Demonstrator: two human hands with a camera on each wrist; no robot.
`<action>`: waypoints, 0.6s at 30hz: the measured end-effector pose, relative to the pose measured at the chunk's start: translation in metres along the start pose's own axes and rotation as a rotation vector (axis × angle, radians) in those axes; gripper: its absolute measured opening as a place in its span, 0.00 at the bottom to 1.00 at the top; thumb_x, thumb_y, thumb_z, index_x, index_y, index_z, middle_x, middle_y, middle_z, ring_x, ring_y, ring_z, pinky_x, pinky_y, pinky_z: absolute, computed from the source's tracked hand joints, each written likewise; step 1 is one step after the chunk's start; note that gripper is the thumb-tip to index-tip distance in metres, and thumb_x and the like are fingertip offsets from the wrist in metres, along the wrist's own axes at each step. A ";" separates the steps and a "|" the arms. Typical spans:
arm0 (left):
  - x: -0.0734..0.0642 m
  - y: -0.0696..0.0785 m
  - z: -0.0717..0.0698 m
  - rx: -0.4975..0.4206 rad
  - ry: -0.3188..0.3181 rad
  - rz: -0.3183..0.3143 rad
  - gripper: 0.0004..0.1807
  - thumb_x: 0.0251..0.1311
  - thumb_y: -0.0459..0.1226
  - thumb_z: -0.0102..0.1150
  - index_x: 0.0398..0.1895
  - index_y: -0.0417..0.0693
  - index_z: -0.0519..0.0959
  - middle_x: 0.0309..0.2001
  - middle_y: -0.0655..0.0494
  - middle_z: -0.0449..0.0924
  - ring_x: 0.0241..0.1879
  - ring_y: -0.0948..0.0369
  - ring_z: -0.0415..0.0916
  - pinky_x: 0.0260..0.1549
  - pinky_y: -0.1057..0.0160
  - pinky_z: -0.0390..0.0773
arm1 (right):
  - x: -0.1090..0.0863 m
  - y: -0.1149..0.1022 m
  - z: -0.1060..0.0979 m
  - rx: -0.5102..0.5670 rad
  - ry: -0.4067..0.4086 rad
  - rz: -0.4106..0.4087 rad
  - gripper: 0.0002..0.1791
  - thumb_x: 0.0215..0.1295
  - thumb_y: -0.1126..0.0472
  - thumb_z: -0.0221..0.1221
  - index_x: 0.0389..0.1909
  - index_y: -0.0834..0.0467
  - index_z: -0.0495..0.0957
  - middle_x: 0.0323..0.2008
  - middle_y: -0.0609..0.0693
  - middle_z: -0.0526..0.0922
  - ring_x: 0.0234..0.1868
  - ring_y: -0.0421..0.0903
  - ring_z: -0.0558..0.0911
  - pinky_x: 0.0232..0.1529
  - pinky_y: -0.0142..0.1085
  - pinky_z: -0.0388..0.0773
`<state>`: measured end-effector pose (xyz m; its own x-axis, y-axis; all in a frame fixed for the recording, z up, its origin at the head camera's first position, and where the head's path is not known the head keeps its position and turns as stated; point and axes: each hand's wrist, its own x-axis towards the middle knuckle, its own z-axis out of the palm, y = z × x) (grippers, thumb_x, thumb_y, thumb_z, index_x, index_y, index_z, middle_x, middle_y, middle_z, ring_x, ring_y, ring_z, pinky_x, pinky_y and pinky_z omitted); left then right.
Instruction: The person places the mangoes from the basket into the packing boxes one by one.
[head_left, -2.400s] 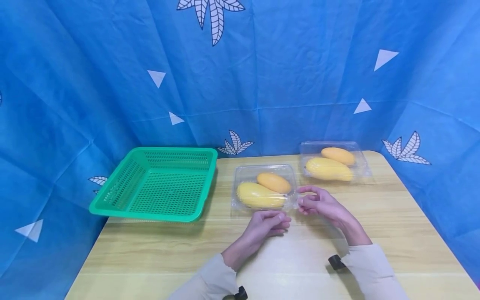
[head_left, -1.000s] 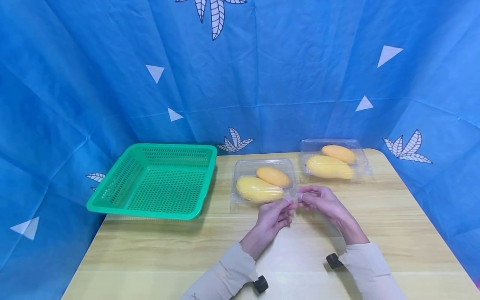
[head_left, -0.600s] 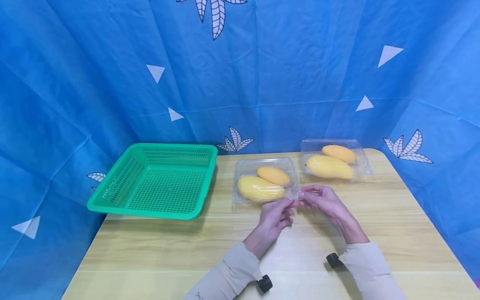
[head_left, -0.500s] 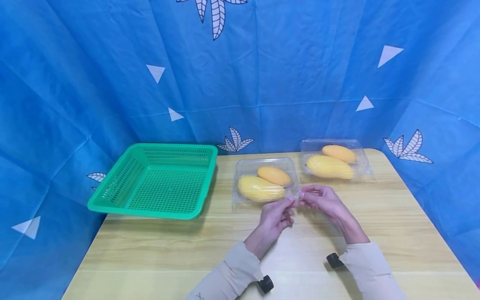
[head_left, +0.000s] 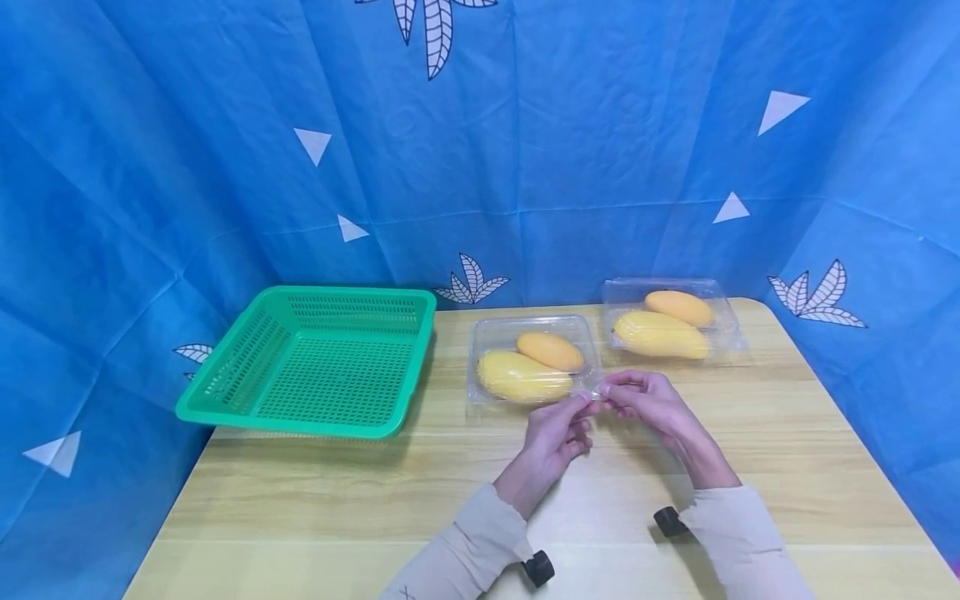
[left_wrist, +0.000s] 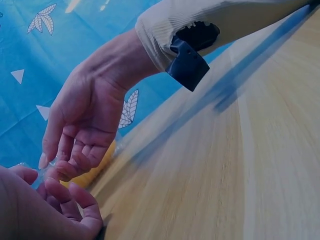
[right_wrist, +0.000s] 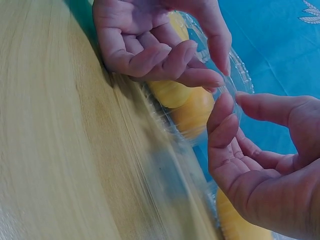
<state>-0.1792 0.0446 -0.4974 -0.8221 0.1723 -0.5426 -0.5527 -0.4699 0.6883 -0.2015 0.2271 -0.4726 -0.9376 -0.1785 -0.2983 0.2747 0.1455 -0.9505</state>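
A clear plastic clamshell box (head_left: 487, 333) lies mid-table, holding a yellow mango (head_left: 521, 377) and a more orange mango (head_left: 551, 351). At its front right corner my left hand (head_left: 553, 433) pinches the plastic edge between thumb and index finger. My right hand (head_left: 647, 406) pinches the same corner just beside it. The right wrist view shows both the left hand (right_wrist: 145, 50) and the right hand (right_wrist: 270, 165) with a thin strip of the clear rim (right_wrist: 231, 86) between their fingertips. The lid looks closed.
A second clear box (head_left: 622, 292) with two mangoes stands at the back right. To the left sits a green plastic basket (head_left: 300, 429) with nothing in it, near the table's left edge. A blue patterned cloth (head_left: 480, 150) hangs behind the wooden table (head_left: 337, 517).
My left hand has moved up and right from the box's front side and now pinches the corner. My right hand has come slightly inward. The box has shifted a little to the right.
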 end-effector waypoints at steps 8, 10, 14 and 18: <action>-0.001 0.001 0.005 -0.041 0.009 -0.048 0.13 0.54 0.40 0.76 0.41 0.46 0.89 0.37 0.54 0.89 0.26 0.64 0.73 0.29 0.64 0.75 | 0.002 0.004 -0.003 0.072 -0.036 0.014 0.18 0.73 0.63 0.59 0.54 0.74 0.75 0.36 0.50 0.85 0.36 0.41 0.82 0.38 0.31 0.82; -0.001 0.000 0.007 -0.041 0.025 -0.045 0.13 0.53 0.40 0.76 0.41 0.46 0.89 0.38 0.53 0.89 0.26 0.64 0.73 0.29 0.65 0.74 | 0.002 0.005 -0.003 0.088 -0.046 0.018 0.14 0.74 0.64 0.59 0.51 0.72 0.77 0.35 0.50 0.85 0.35 0.40 0.82 0.37 0.30 0.81; -0.002 -0.002 0.011 -0.039 0.065 -0.037 0.14 0.51 0.40 0.77 0.40 0.47 0.89 0.38 0.53 0.89 0.26 0.65 0.73 0.28 0.65 0.74 | 0.002 0.006 -0.003 0.108 -0.053 0.031 0.12 0.74 0.64 0.59 0.48 0.70 0.79 0.34 0.50 0.85 0.33 0.39 0.82 0.35 0.29 0.81; -0.003 -0.002 0.014 -0.043 0.093 -0.034 0.12 0.52 0.39 0.76 0.39 0.46 0.89 0.36 0.53 0.89 0.25 0.65 0.73 0.26 0.66 0.73 | 0.002 0.004 -0.001 0.104 -0.057 0.038 0.14 0.74 0.63 0.59 0.48 0.72 0.79 0.32 0.50 0.86 0.32 0.39 0.82 0.34 0.29 0.81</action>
<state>-0.1774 0.0575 -0.4903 -0.7860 0.1087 -0.6086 -0.5717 -0.5026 0.6485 -0.2027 0.2285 -0.4770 -0.9131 -0.2304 -0.3364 0.3337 0.0519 -0.9412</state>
